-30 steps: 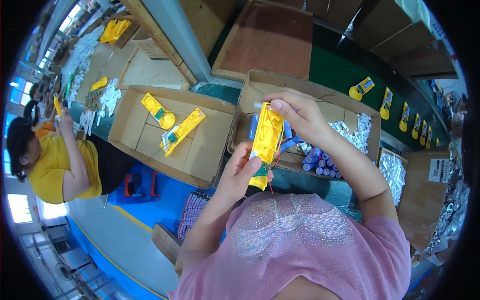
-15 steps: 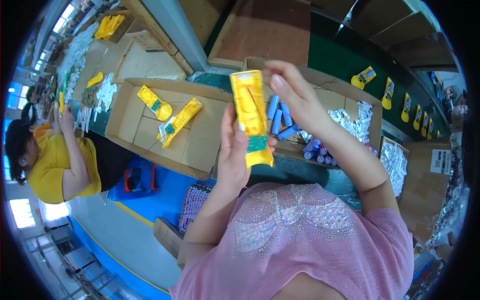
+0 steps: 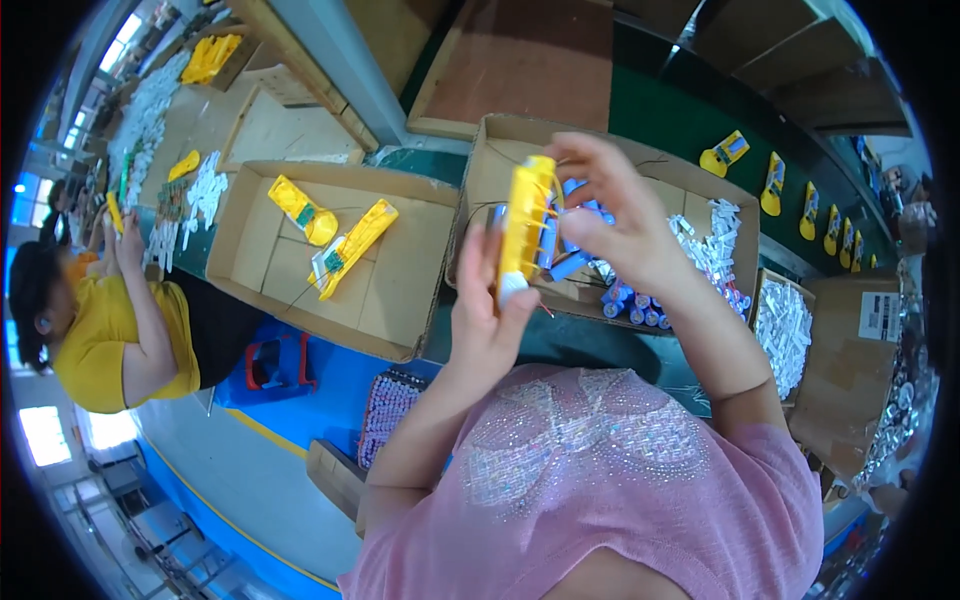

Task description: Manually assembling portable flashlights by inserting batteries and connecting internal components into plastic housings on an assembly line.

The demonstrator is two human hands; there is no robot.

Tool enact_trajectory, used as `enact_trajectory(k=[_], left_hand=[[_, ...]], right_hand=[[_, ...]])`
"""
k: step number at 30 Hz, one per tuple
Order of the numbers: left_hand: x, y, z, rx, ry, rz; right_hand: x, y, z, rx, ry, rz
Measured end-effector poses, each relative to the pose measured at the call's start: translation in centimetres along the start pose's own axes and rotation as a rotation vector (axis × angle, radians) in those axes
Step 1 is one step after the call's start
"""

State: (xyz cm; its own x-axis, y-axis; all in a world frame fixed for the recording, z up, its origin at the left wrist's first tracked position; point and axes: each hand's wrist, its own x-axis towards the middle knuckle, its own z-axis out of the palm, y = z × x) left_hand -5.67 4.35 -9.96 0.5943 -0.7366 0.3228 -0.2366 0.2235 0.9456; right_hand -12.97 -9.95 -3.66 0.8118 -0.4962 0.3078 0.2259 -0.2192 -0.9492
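Observation:
My left hand is closed around the lower part of a yellow plastic housing. The housing stands nearly upright, its narrow side toward me, with a white patch near its lower end. Just right of its upper half is my right hand, thumb and fingers apart; whether a fingertip touches the housing is unclear. Behind my hands, a cardboard tray holds blue cylindrical cells, purple-wrapped cells and a pile of small white-silver strips.
A second cardboard tray on the left carries two yellow housings with green boards. More white strips fill a box at right. Yellow housings line the green bench. A co-worker in yellow is at far left.
The yellow housing has turned from showing its open inside to showing its edge, and sits slightly right. My right hand has come lower, beside it, with the thumb now turned down.

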Motion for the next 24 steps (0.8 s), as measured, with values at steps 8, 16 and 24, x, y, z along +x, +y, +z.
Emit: enact_trajectory(k=[8,16,24], left_hand=[[-0.3,0.6,-0.2,0.438,-0.123,0.184],[-0.2,-0.3,0.5,-0.477,-0.068,-0.366],[0.1,-0.9,0.4,0.036,-0.059,-0.105]], right_hand=[[-1.3,0.7,-0.3,-0.058,-0.176,0.174],[0.2,0.2,0.3,-0.011,-0.178,0.409],[-1.0,1.5,2.1,-0.361,-0.125,0.150]])
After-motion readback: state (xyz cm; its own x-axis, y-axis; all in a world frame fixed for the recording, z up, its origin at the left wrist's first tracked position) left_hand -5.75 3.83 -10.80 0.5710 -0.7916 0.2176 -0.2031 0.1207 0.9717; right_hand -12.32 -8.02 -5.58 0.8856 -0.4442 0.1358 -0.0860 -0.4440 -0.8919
